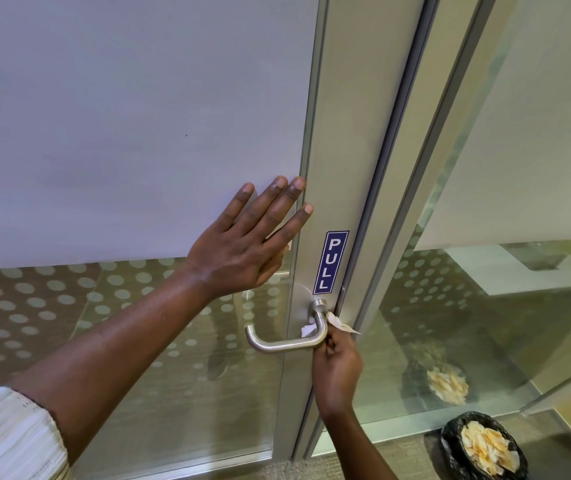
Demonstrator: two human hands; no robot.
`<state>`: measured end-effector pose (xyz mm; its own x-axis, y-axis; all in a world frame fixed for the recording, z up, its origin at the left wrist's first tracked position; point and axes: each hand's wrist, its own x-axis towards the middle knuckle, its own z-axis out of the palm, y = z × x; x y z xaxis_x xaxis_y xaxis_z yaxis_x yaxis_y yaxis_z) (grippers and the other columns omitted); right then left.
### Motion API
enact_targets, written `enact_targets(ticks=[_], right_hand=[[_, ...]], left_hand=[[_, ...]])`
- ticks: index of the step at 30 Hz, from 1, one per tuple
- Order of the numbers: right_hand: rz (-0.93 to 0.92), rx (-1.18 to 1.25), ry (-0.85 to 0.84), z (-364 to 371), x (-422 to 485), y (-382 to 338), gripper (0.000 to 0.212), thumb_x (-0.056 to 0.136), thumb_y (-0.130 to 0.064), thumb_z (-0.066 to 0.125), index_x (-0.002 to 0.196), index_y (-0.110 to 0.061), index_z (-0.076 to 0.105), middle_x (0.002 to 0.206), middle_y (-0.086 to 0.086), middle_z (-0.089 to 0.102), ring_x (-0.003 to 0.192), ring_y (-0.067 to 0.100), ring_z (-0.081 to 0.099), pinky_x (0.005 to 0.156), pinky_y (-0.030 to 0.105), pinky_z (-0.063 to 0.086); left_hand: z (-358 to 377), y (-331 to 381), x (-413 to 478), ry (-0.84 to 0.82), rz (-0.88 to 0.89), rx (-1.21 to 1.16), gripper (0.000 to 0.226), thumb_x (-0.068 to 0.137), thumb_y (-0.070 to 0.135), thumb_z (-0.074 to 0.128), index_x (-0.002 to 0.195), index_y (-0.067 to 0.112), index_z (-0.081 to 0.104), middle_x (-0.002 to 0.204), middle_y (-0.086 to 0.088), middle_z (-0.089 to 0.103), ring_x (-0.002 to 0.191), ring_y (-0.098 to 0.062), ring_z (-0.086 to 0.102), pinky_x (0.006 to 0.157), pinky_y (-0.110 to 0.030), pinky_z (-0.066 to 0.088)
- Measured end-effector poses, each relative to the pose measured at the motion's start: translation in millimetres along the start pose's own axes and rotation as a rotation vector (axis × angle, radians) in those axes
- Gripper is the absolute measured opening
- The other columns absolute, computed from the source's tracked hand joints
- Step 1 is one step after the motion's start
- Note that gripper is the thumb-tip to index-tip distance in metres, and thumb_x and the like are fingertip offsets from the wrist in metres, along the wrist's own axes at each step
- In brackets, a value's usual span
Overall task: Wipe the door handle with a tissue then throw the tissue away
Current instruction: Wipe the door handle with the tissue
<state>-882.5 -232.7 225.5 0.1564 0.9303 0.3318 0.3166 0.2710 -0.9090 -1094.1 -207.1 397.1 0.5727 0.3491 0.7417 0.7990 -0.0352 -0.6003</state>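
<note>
A brushed-metal lever door handle point(278, 344) sticks out from the aluminium door frame point(342, 168) below a blue PULL sticker point(330, 262). My right hand point(337, 370) is closed on a white tissue point(336, 323), which is pressed against the bend of the handle near its base. My left hand point(254, 239) lies flat with spread fingers against the frosted glass door panel point(131, 126), just left of the frame and above the handle.
A small bin with a black liner point(450, 448), holding crumpled used tissues point(488, 452), stands on the floor at the lower right. Its reflection shows in the fixed glass panel point(484, 323) beside the door.
</note>
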Motion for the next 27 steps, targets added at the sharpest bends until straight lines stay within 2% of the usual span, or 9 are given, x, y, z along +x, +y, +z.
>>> enact_targets(ticks=[3,5,7,9,10,13,17,22,27], right_hand=[[-0.131,-0.185,-0.009,14,-24,4,0.041,0.096,-0.008,0.058,0.133,-0.024,0.063,0.138,-0.005,0.057,0.134,-0.007,0.043,0.111,0.017,0.036],[-0.187,-0.387,-0.063,27,-43,11,0.048,0.093,-0.010,0.063,0.140,-0.008,0.056,0.146,0.009,0.053,0.141,0.012,0.040,0.117,0.033,0.034],[-0.188,-0.557,-0.176,44,-60,15,0.046,0.089,-0.018,0.067,0.131,-0.001,0.061,0.130,0.016,0.064,0.128,0.028,0.054,0.120,0.043,0.024],[-0.117,-0.662,-0.262,60,-65,11,0.030,0.089,-0.028,0.064,0.107,-0.005,0.070,0.094,0.012,0.074,0.107,0.031,0.068,0.123,0.048,0.008],[-0.086,-0.683,-0.279,66,-64,6,0.033,0.090,-0.034,0.060,0.105,-0.006,0.070,0.089,0.011,0.074,0.107,0.033,0.069,0.123,0.051,0.005],[-0.151,-0.640,-0.204,83,-60,4,0.051,0.089,-0.039,0.055,0.130,-0.010,0.059,0.126,0.014,0.070,0.140,0.034,0.044,0.119,0.054,0.015],[-0.217,-0.557,-0.153,92,-59,13,0.055,0.092,-0.040,0.053,0.140,-0.013,0.048,0.149,0.019,0.050,0.147,0.036,0.025,0.118,0.051,0.019],[-0.201,-0.536,-0.172,99,-59,20,0.057,0.094,-0.041,0.048,0.144,-0.015,0.043,0.155,0.018,0.042,0.149,0.037,0.023,0.120,0.050,0.015],[-0.348,-0.502,-0.160,102,-63,23,0.051,0.095,-0.037,0.059,0.141,-0.033,0.036,0.147,0.016,0.049,0.141,0.036,0.033,0.117,0.047,0.022]], left_hand=[[2,0,-1,0.002,-0.001,0.003,0.066,0.106,0.032,0.052,0.167,0.011,0.035,0.174,-0.019,0.021,0.163,-0.033,0.018,0.132,-0.052,0.011],[3,0,-2,0.004,-0.005,0.000,0.067,0.107,0.032,0.052,0.168,0.011,0.034,0.175,-0.019,0.019,0.164,-0.033,0.014,0.133,-0.052,0.009],[4,0,-2,0.003,-0.008,-0.009,0.068,0.107,0.033,0.052,0.168,0.011,0.032,0.176,-0.019,0.016,0.165,-0.033,0.010,0.134,-0.051,0.006],[6,0,-3,-0.002,-0.005,-0.018,0.069,0.108,0.034,0.051,0.169,0.011,0.030,0.177,-0.019,0.012,0.165,-0.033,0.009,0.135,-0.051,0.004],[6,0,-3,-0.004,-0.004,-0.019,0.069,0.108,0.034,0.051,0.169,0.012,0.029,0.177,-0.019,0.011,0.165,-0.034,0.009,0.135,-0.051,0.003],[7,-1,-4,0.001,-0.003,-0.022,0.070,0.108,0.035,0.051,0.169,0.012,0.028,0.177,-0.019,0.013,0.165,-0.034,0.011,0.135,-0.051,0.003],[7,-1,-4,0.006,-0.005,-0.030,0.070,0.108,0.035,0.051,0.169,0.012,0.028,0.177,-0.019,0.017,0.165,-0.034,0.012,0.135,-0.051,0.003],[8,-2,-5,0.000,0.005,-0.036,0.070,0.108,0.036,0.051,0.170,0.012,0.027,0.176,-0.020,0.017,0.165,-0.034,0.011,0.135,-0.051,0.002],[10,-2,-5,0.005,0.001,-0.034,0.072,0.108,0.036,0.051,0.170,0.012,0.026,0.177,-0.019,0.013,0.165,-0.034,0.009,0.135,-0.051,0.002]])
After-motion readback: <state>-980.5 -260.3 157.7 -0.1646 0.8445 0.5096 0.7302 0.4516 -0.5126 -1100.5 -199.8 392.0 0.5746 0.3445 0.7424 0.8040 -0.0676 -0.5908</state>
